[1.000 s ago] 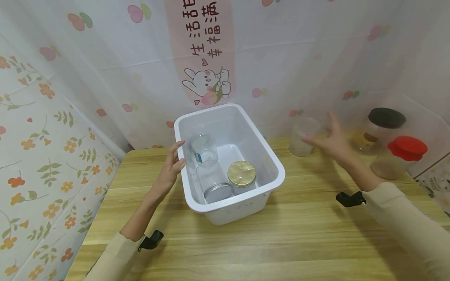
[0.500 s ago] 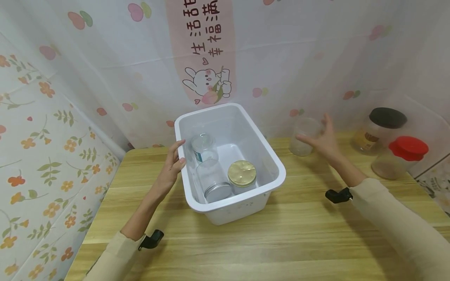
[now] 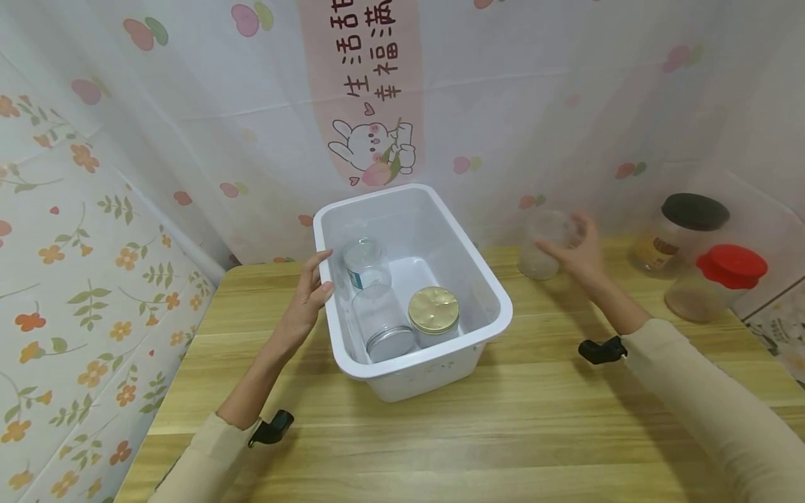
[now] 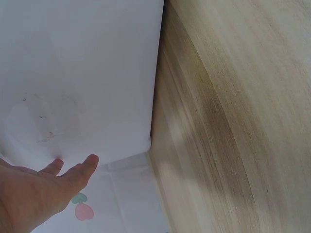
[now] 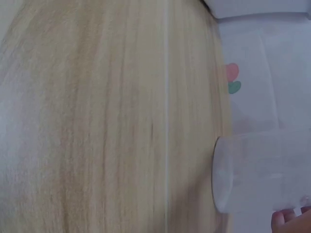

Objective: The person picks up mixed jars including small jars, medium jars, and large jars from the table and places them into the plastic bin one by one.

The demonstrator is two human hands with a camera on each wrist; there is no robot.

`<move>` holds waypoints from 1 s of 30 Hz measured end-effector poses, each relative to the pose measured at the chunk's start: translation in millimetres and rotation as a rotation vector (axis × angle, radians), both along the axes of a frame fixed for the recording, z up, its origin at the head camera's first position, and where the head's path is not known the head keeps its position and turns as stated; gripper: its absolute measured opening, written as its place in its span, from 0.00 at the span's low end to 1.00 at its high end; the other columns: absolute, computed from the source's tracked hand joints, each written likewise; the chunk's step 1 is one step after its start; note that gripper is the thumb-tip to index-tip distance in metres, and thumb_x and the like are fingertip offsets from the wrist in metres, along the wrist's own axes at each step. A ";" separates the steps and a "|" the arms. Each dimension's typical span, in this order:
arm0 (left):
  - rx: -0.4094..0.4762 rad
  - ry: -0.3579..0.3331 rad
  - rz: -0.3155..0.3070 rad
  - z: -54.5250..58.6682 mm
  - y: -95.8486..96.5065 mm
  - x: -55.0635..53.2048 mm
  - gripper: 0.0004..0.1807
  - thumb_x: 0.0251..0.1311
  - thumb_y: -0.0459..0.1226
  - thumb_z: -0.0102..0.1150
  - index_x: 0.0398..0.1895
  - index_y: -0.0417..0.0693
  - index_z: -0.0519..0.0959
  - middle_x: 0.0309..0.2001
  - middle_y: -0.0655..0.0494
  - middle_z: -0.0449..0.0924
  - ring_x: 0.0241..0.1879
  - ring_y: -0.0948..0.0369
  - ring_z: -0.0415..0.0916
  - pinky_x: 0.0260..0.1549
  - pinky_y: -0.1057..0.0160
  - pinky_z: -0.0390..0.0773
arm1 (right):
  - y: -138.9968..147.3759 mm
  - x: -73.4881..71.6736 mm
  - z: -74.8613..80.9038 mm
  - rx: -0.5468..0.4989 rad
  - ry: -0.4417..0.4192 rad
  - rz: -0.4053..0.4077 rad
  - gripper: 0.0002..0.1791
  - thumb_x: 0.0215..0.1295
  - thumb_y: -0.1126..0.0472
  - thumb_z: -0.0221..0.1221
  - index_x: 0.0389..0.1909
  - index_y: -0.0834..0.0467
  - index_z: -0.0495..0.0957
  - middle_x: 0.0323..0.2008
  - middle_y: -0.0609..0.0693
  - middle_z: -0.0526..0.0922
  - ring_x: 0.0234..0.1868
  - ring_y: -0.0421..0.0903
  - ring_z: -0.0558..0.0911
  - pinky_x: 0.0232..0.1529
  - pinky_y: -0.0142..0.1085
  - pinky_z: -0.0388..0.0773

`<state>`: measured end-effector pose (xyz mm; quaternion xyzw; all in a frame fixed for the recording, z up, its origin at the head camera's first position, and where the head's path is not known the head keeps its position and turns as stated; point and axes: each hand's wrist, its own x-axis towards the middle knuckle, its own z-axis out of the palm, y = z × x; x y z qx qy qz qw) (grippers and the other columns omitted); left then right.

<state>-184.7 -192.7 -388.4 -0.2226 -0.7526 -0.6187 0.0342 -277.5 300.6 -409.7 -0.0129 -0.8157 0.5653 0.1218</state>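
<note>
The fingers of our left hand (image 3: 305,299) grip the rim of the white plastic tub (image 3: 434,376) and those of our right hand (image 3: 581,256) curl around the clear cylindrical plastic jar (image 3: 536,263) on the bench (image 3: 516,426), which we might topple by lifting too lightly.

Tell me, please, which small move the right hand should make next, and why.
I would perhaps close the right hand firmly round the clear cylindrical jar: the hand is at the jar's upper part, though its grip is hard to judge, and the jar stands upright on the wooden tabletop, while the left hand holds the white plastic tub by its rim.
</note>
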 end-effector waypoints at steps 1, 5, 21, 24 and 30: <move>0.002 0.001 -0.002 0.0 0.0 0.3 0.31 0.74 0.41 0.40 0.78 0.56 0.49 0.73 0.28 0.50 0.63 0.31 0.60 0.46 0.65 0.77 | 0.5 -0.4 -0.1 -0.004 -0.001 -0.006 0.55 0.61 0.55 0.72 0.79 0.61 0.46 0.77 0.65 0.48 0.74 0.65 0.53 0.69 0.57 0.55; 0.005 0.008 -0.006 -0.8 -0.1 0.5 0.31 0.74 0.41 0.40 0.77 0.55 0.48 0.73 0.28 0.50 0.63 0.30 0.60 0.46 0.65 0.77 | 1.0 -0.7 1.2 -0.016 -0.017 -0.016 0.54 0.60 0.56 0.72 0.78 0.62 0.48 0.76 0.66 0.50 0.72 0.65 0.58 0.68 0.55 0.59; 0.023 0.020 -0.012 0.7 1.9 -0.4 0.31 0.72 0.38 0.40 0.77 0.52 0.49 0.72 0.26 0.50 0.62 0.29 0.60 0.45 0.65 0.78 | 5.0 4.2 6.9 0.019 -0.013 0.022 0.55 0.59 0.55 0.74 0.78 0.62 0.49 0.75 0.65 0.54 0.71 0.64 0.61 0.67 0.55 0.61; 0.021 0.018 -0.009 0.9 2.1 -0.4 0.31 0.72 0.38 0.39 0.77 0.52 0.49 0.72 0.26 0.50 0.61 0.29 0.60 0.45 0.65 0.78 | 5.0 5.0 9.9 0.035 -0.015 0.027 0.55 0.59 0.55 0.74 0.78 0.62 0.49 0.75 0.66 0.54 0.71 0.66 0.61 0.67 0.56 0.61; 0.011 0.016 -0.005 1.2 2.0 -0.4 0.31 0.71 0.39 0.39 0.77 0.52 0.48 0.72 0.27 0.50 0.62 0.30 0.60 0.45 0.65 0.77 | 5.9 5.4 15.0 0.041 0.004 0.044 0.54 0.60 0.58 0.73 0.78 0.63 0.50 0.74 0.67 0.55 0.69 0.67 0.62 0.65 0.58 0.63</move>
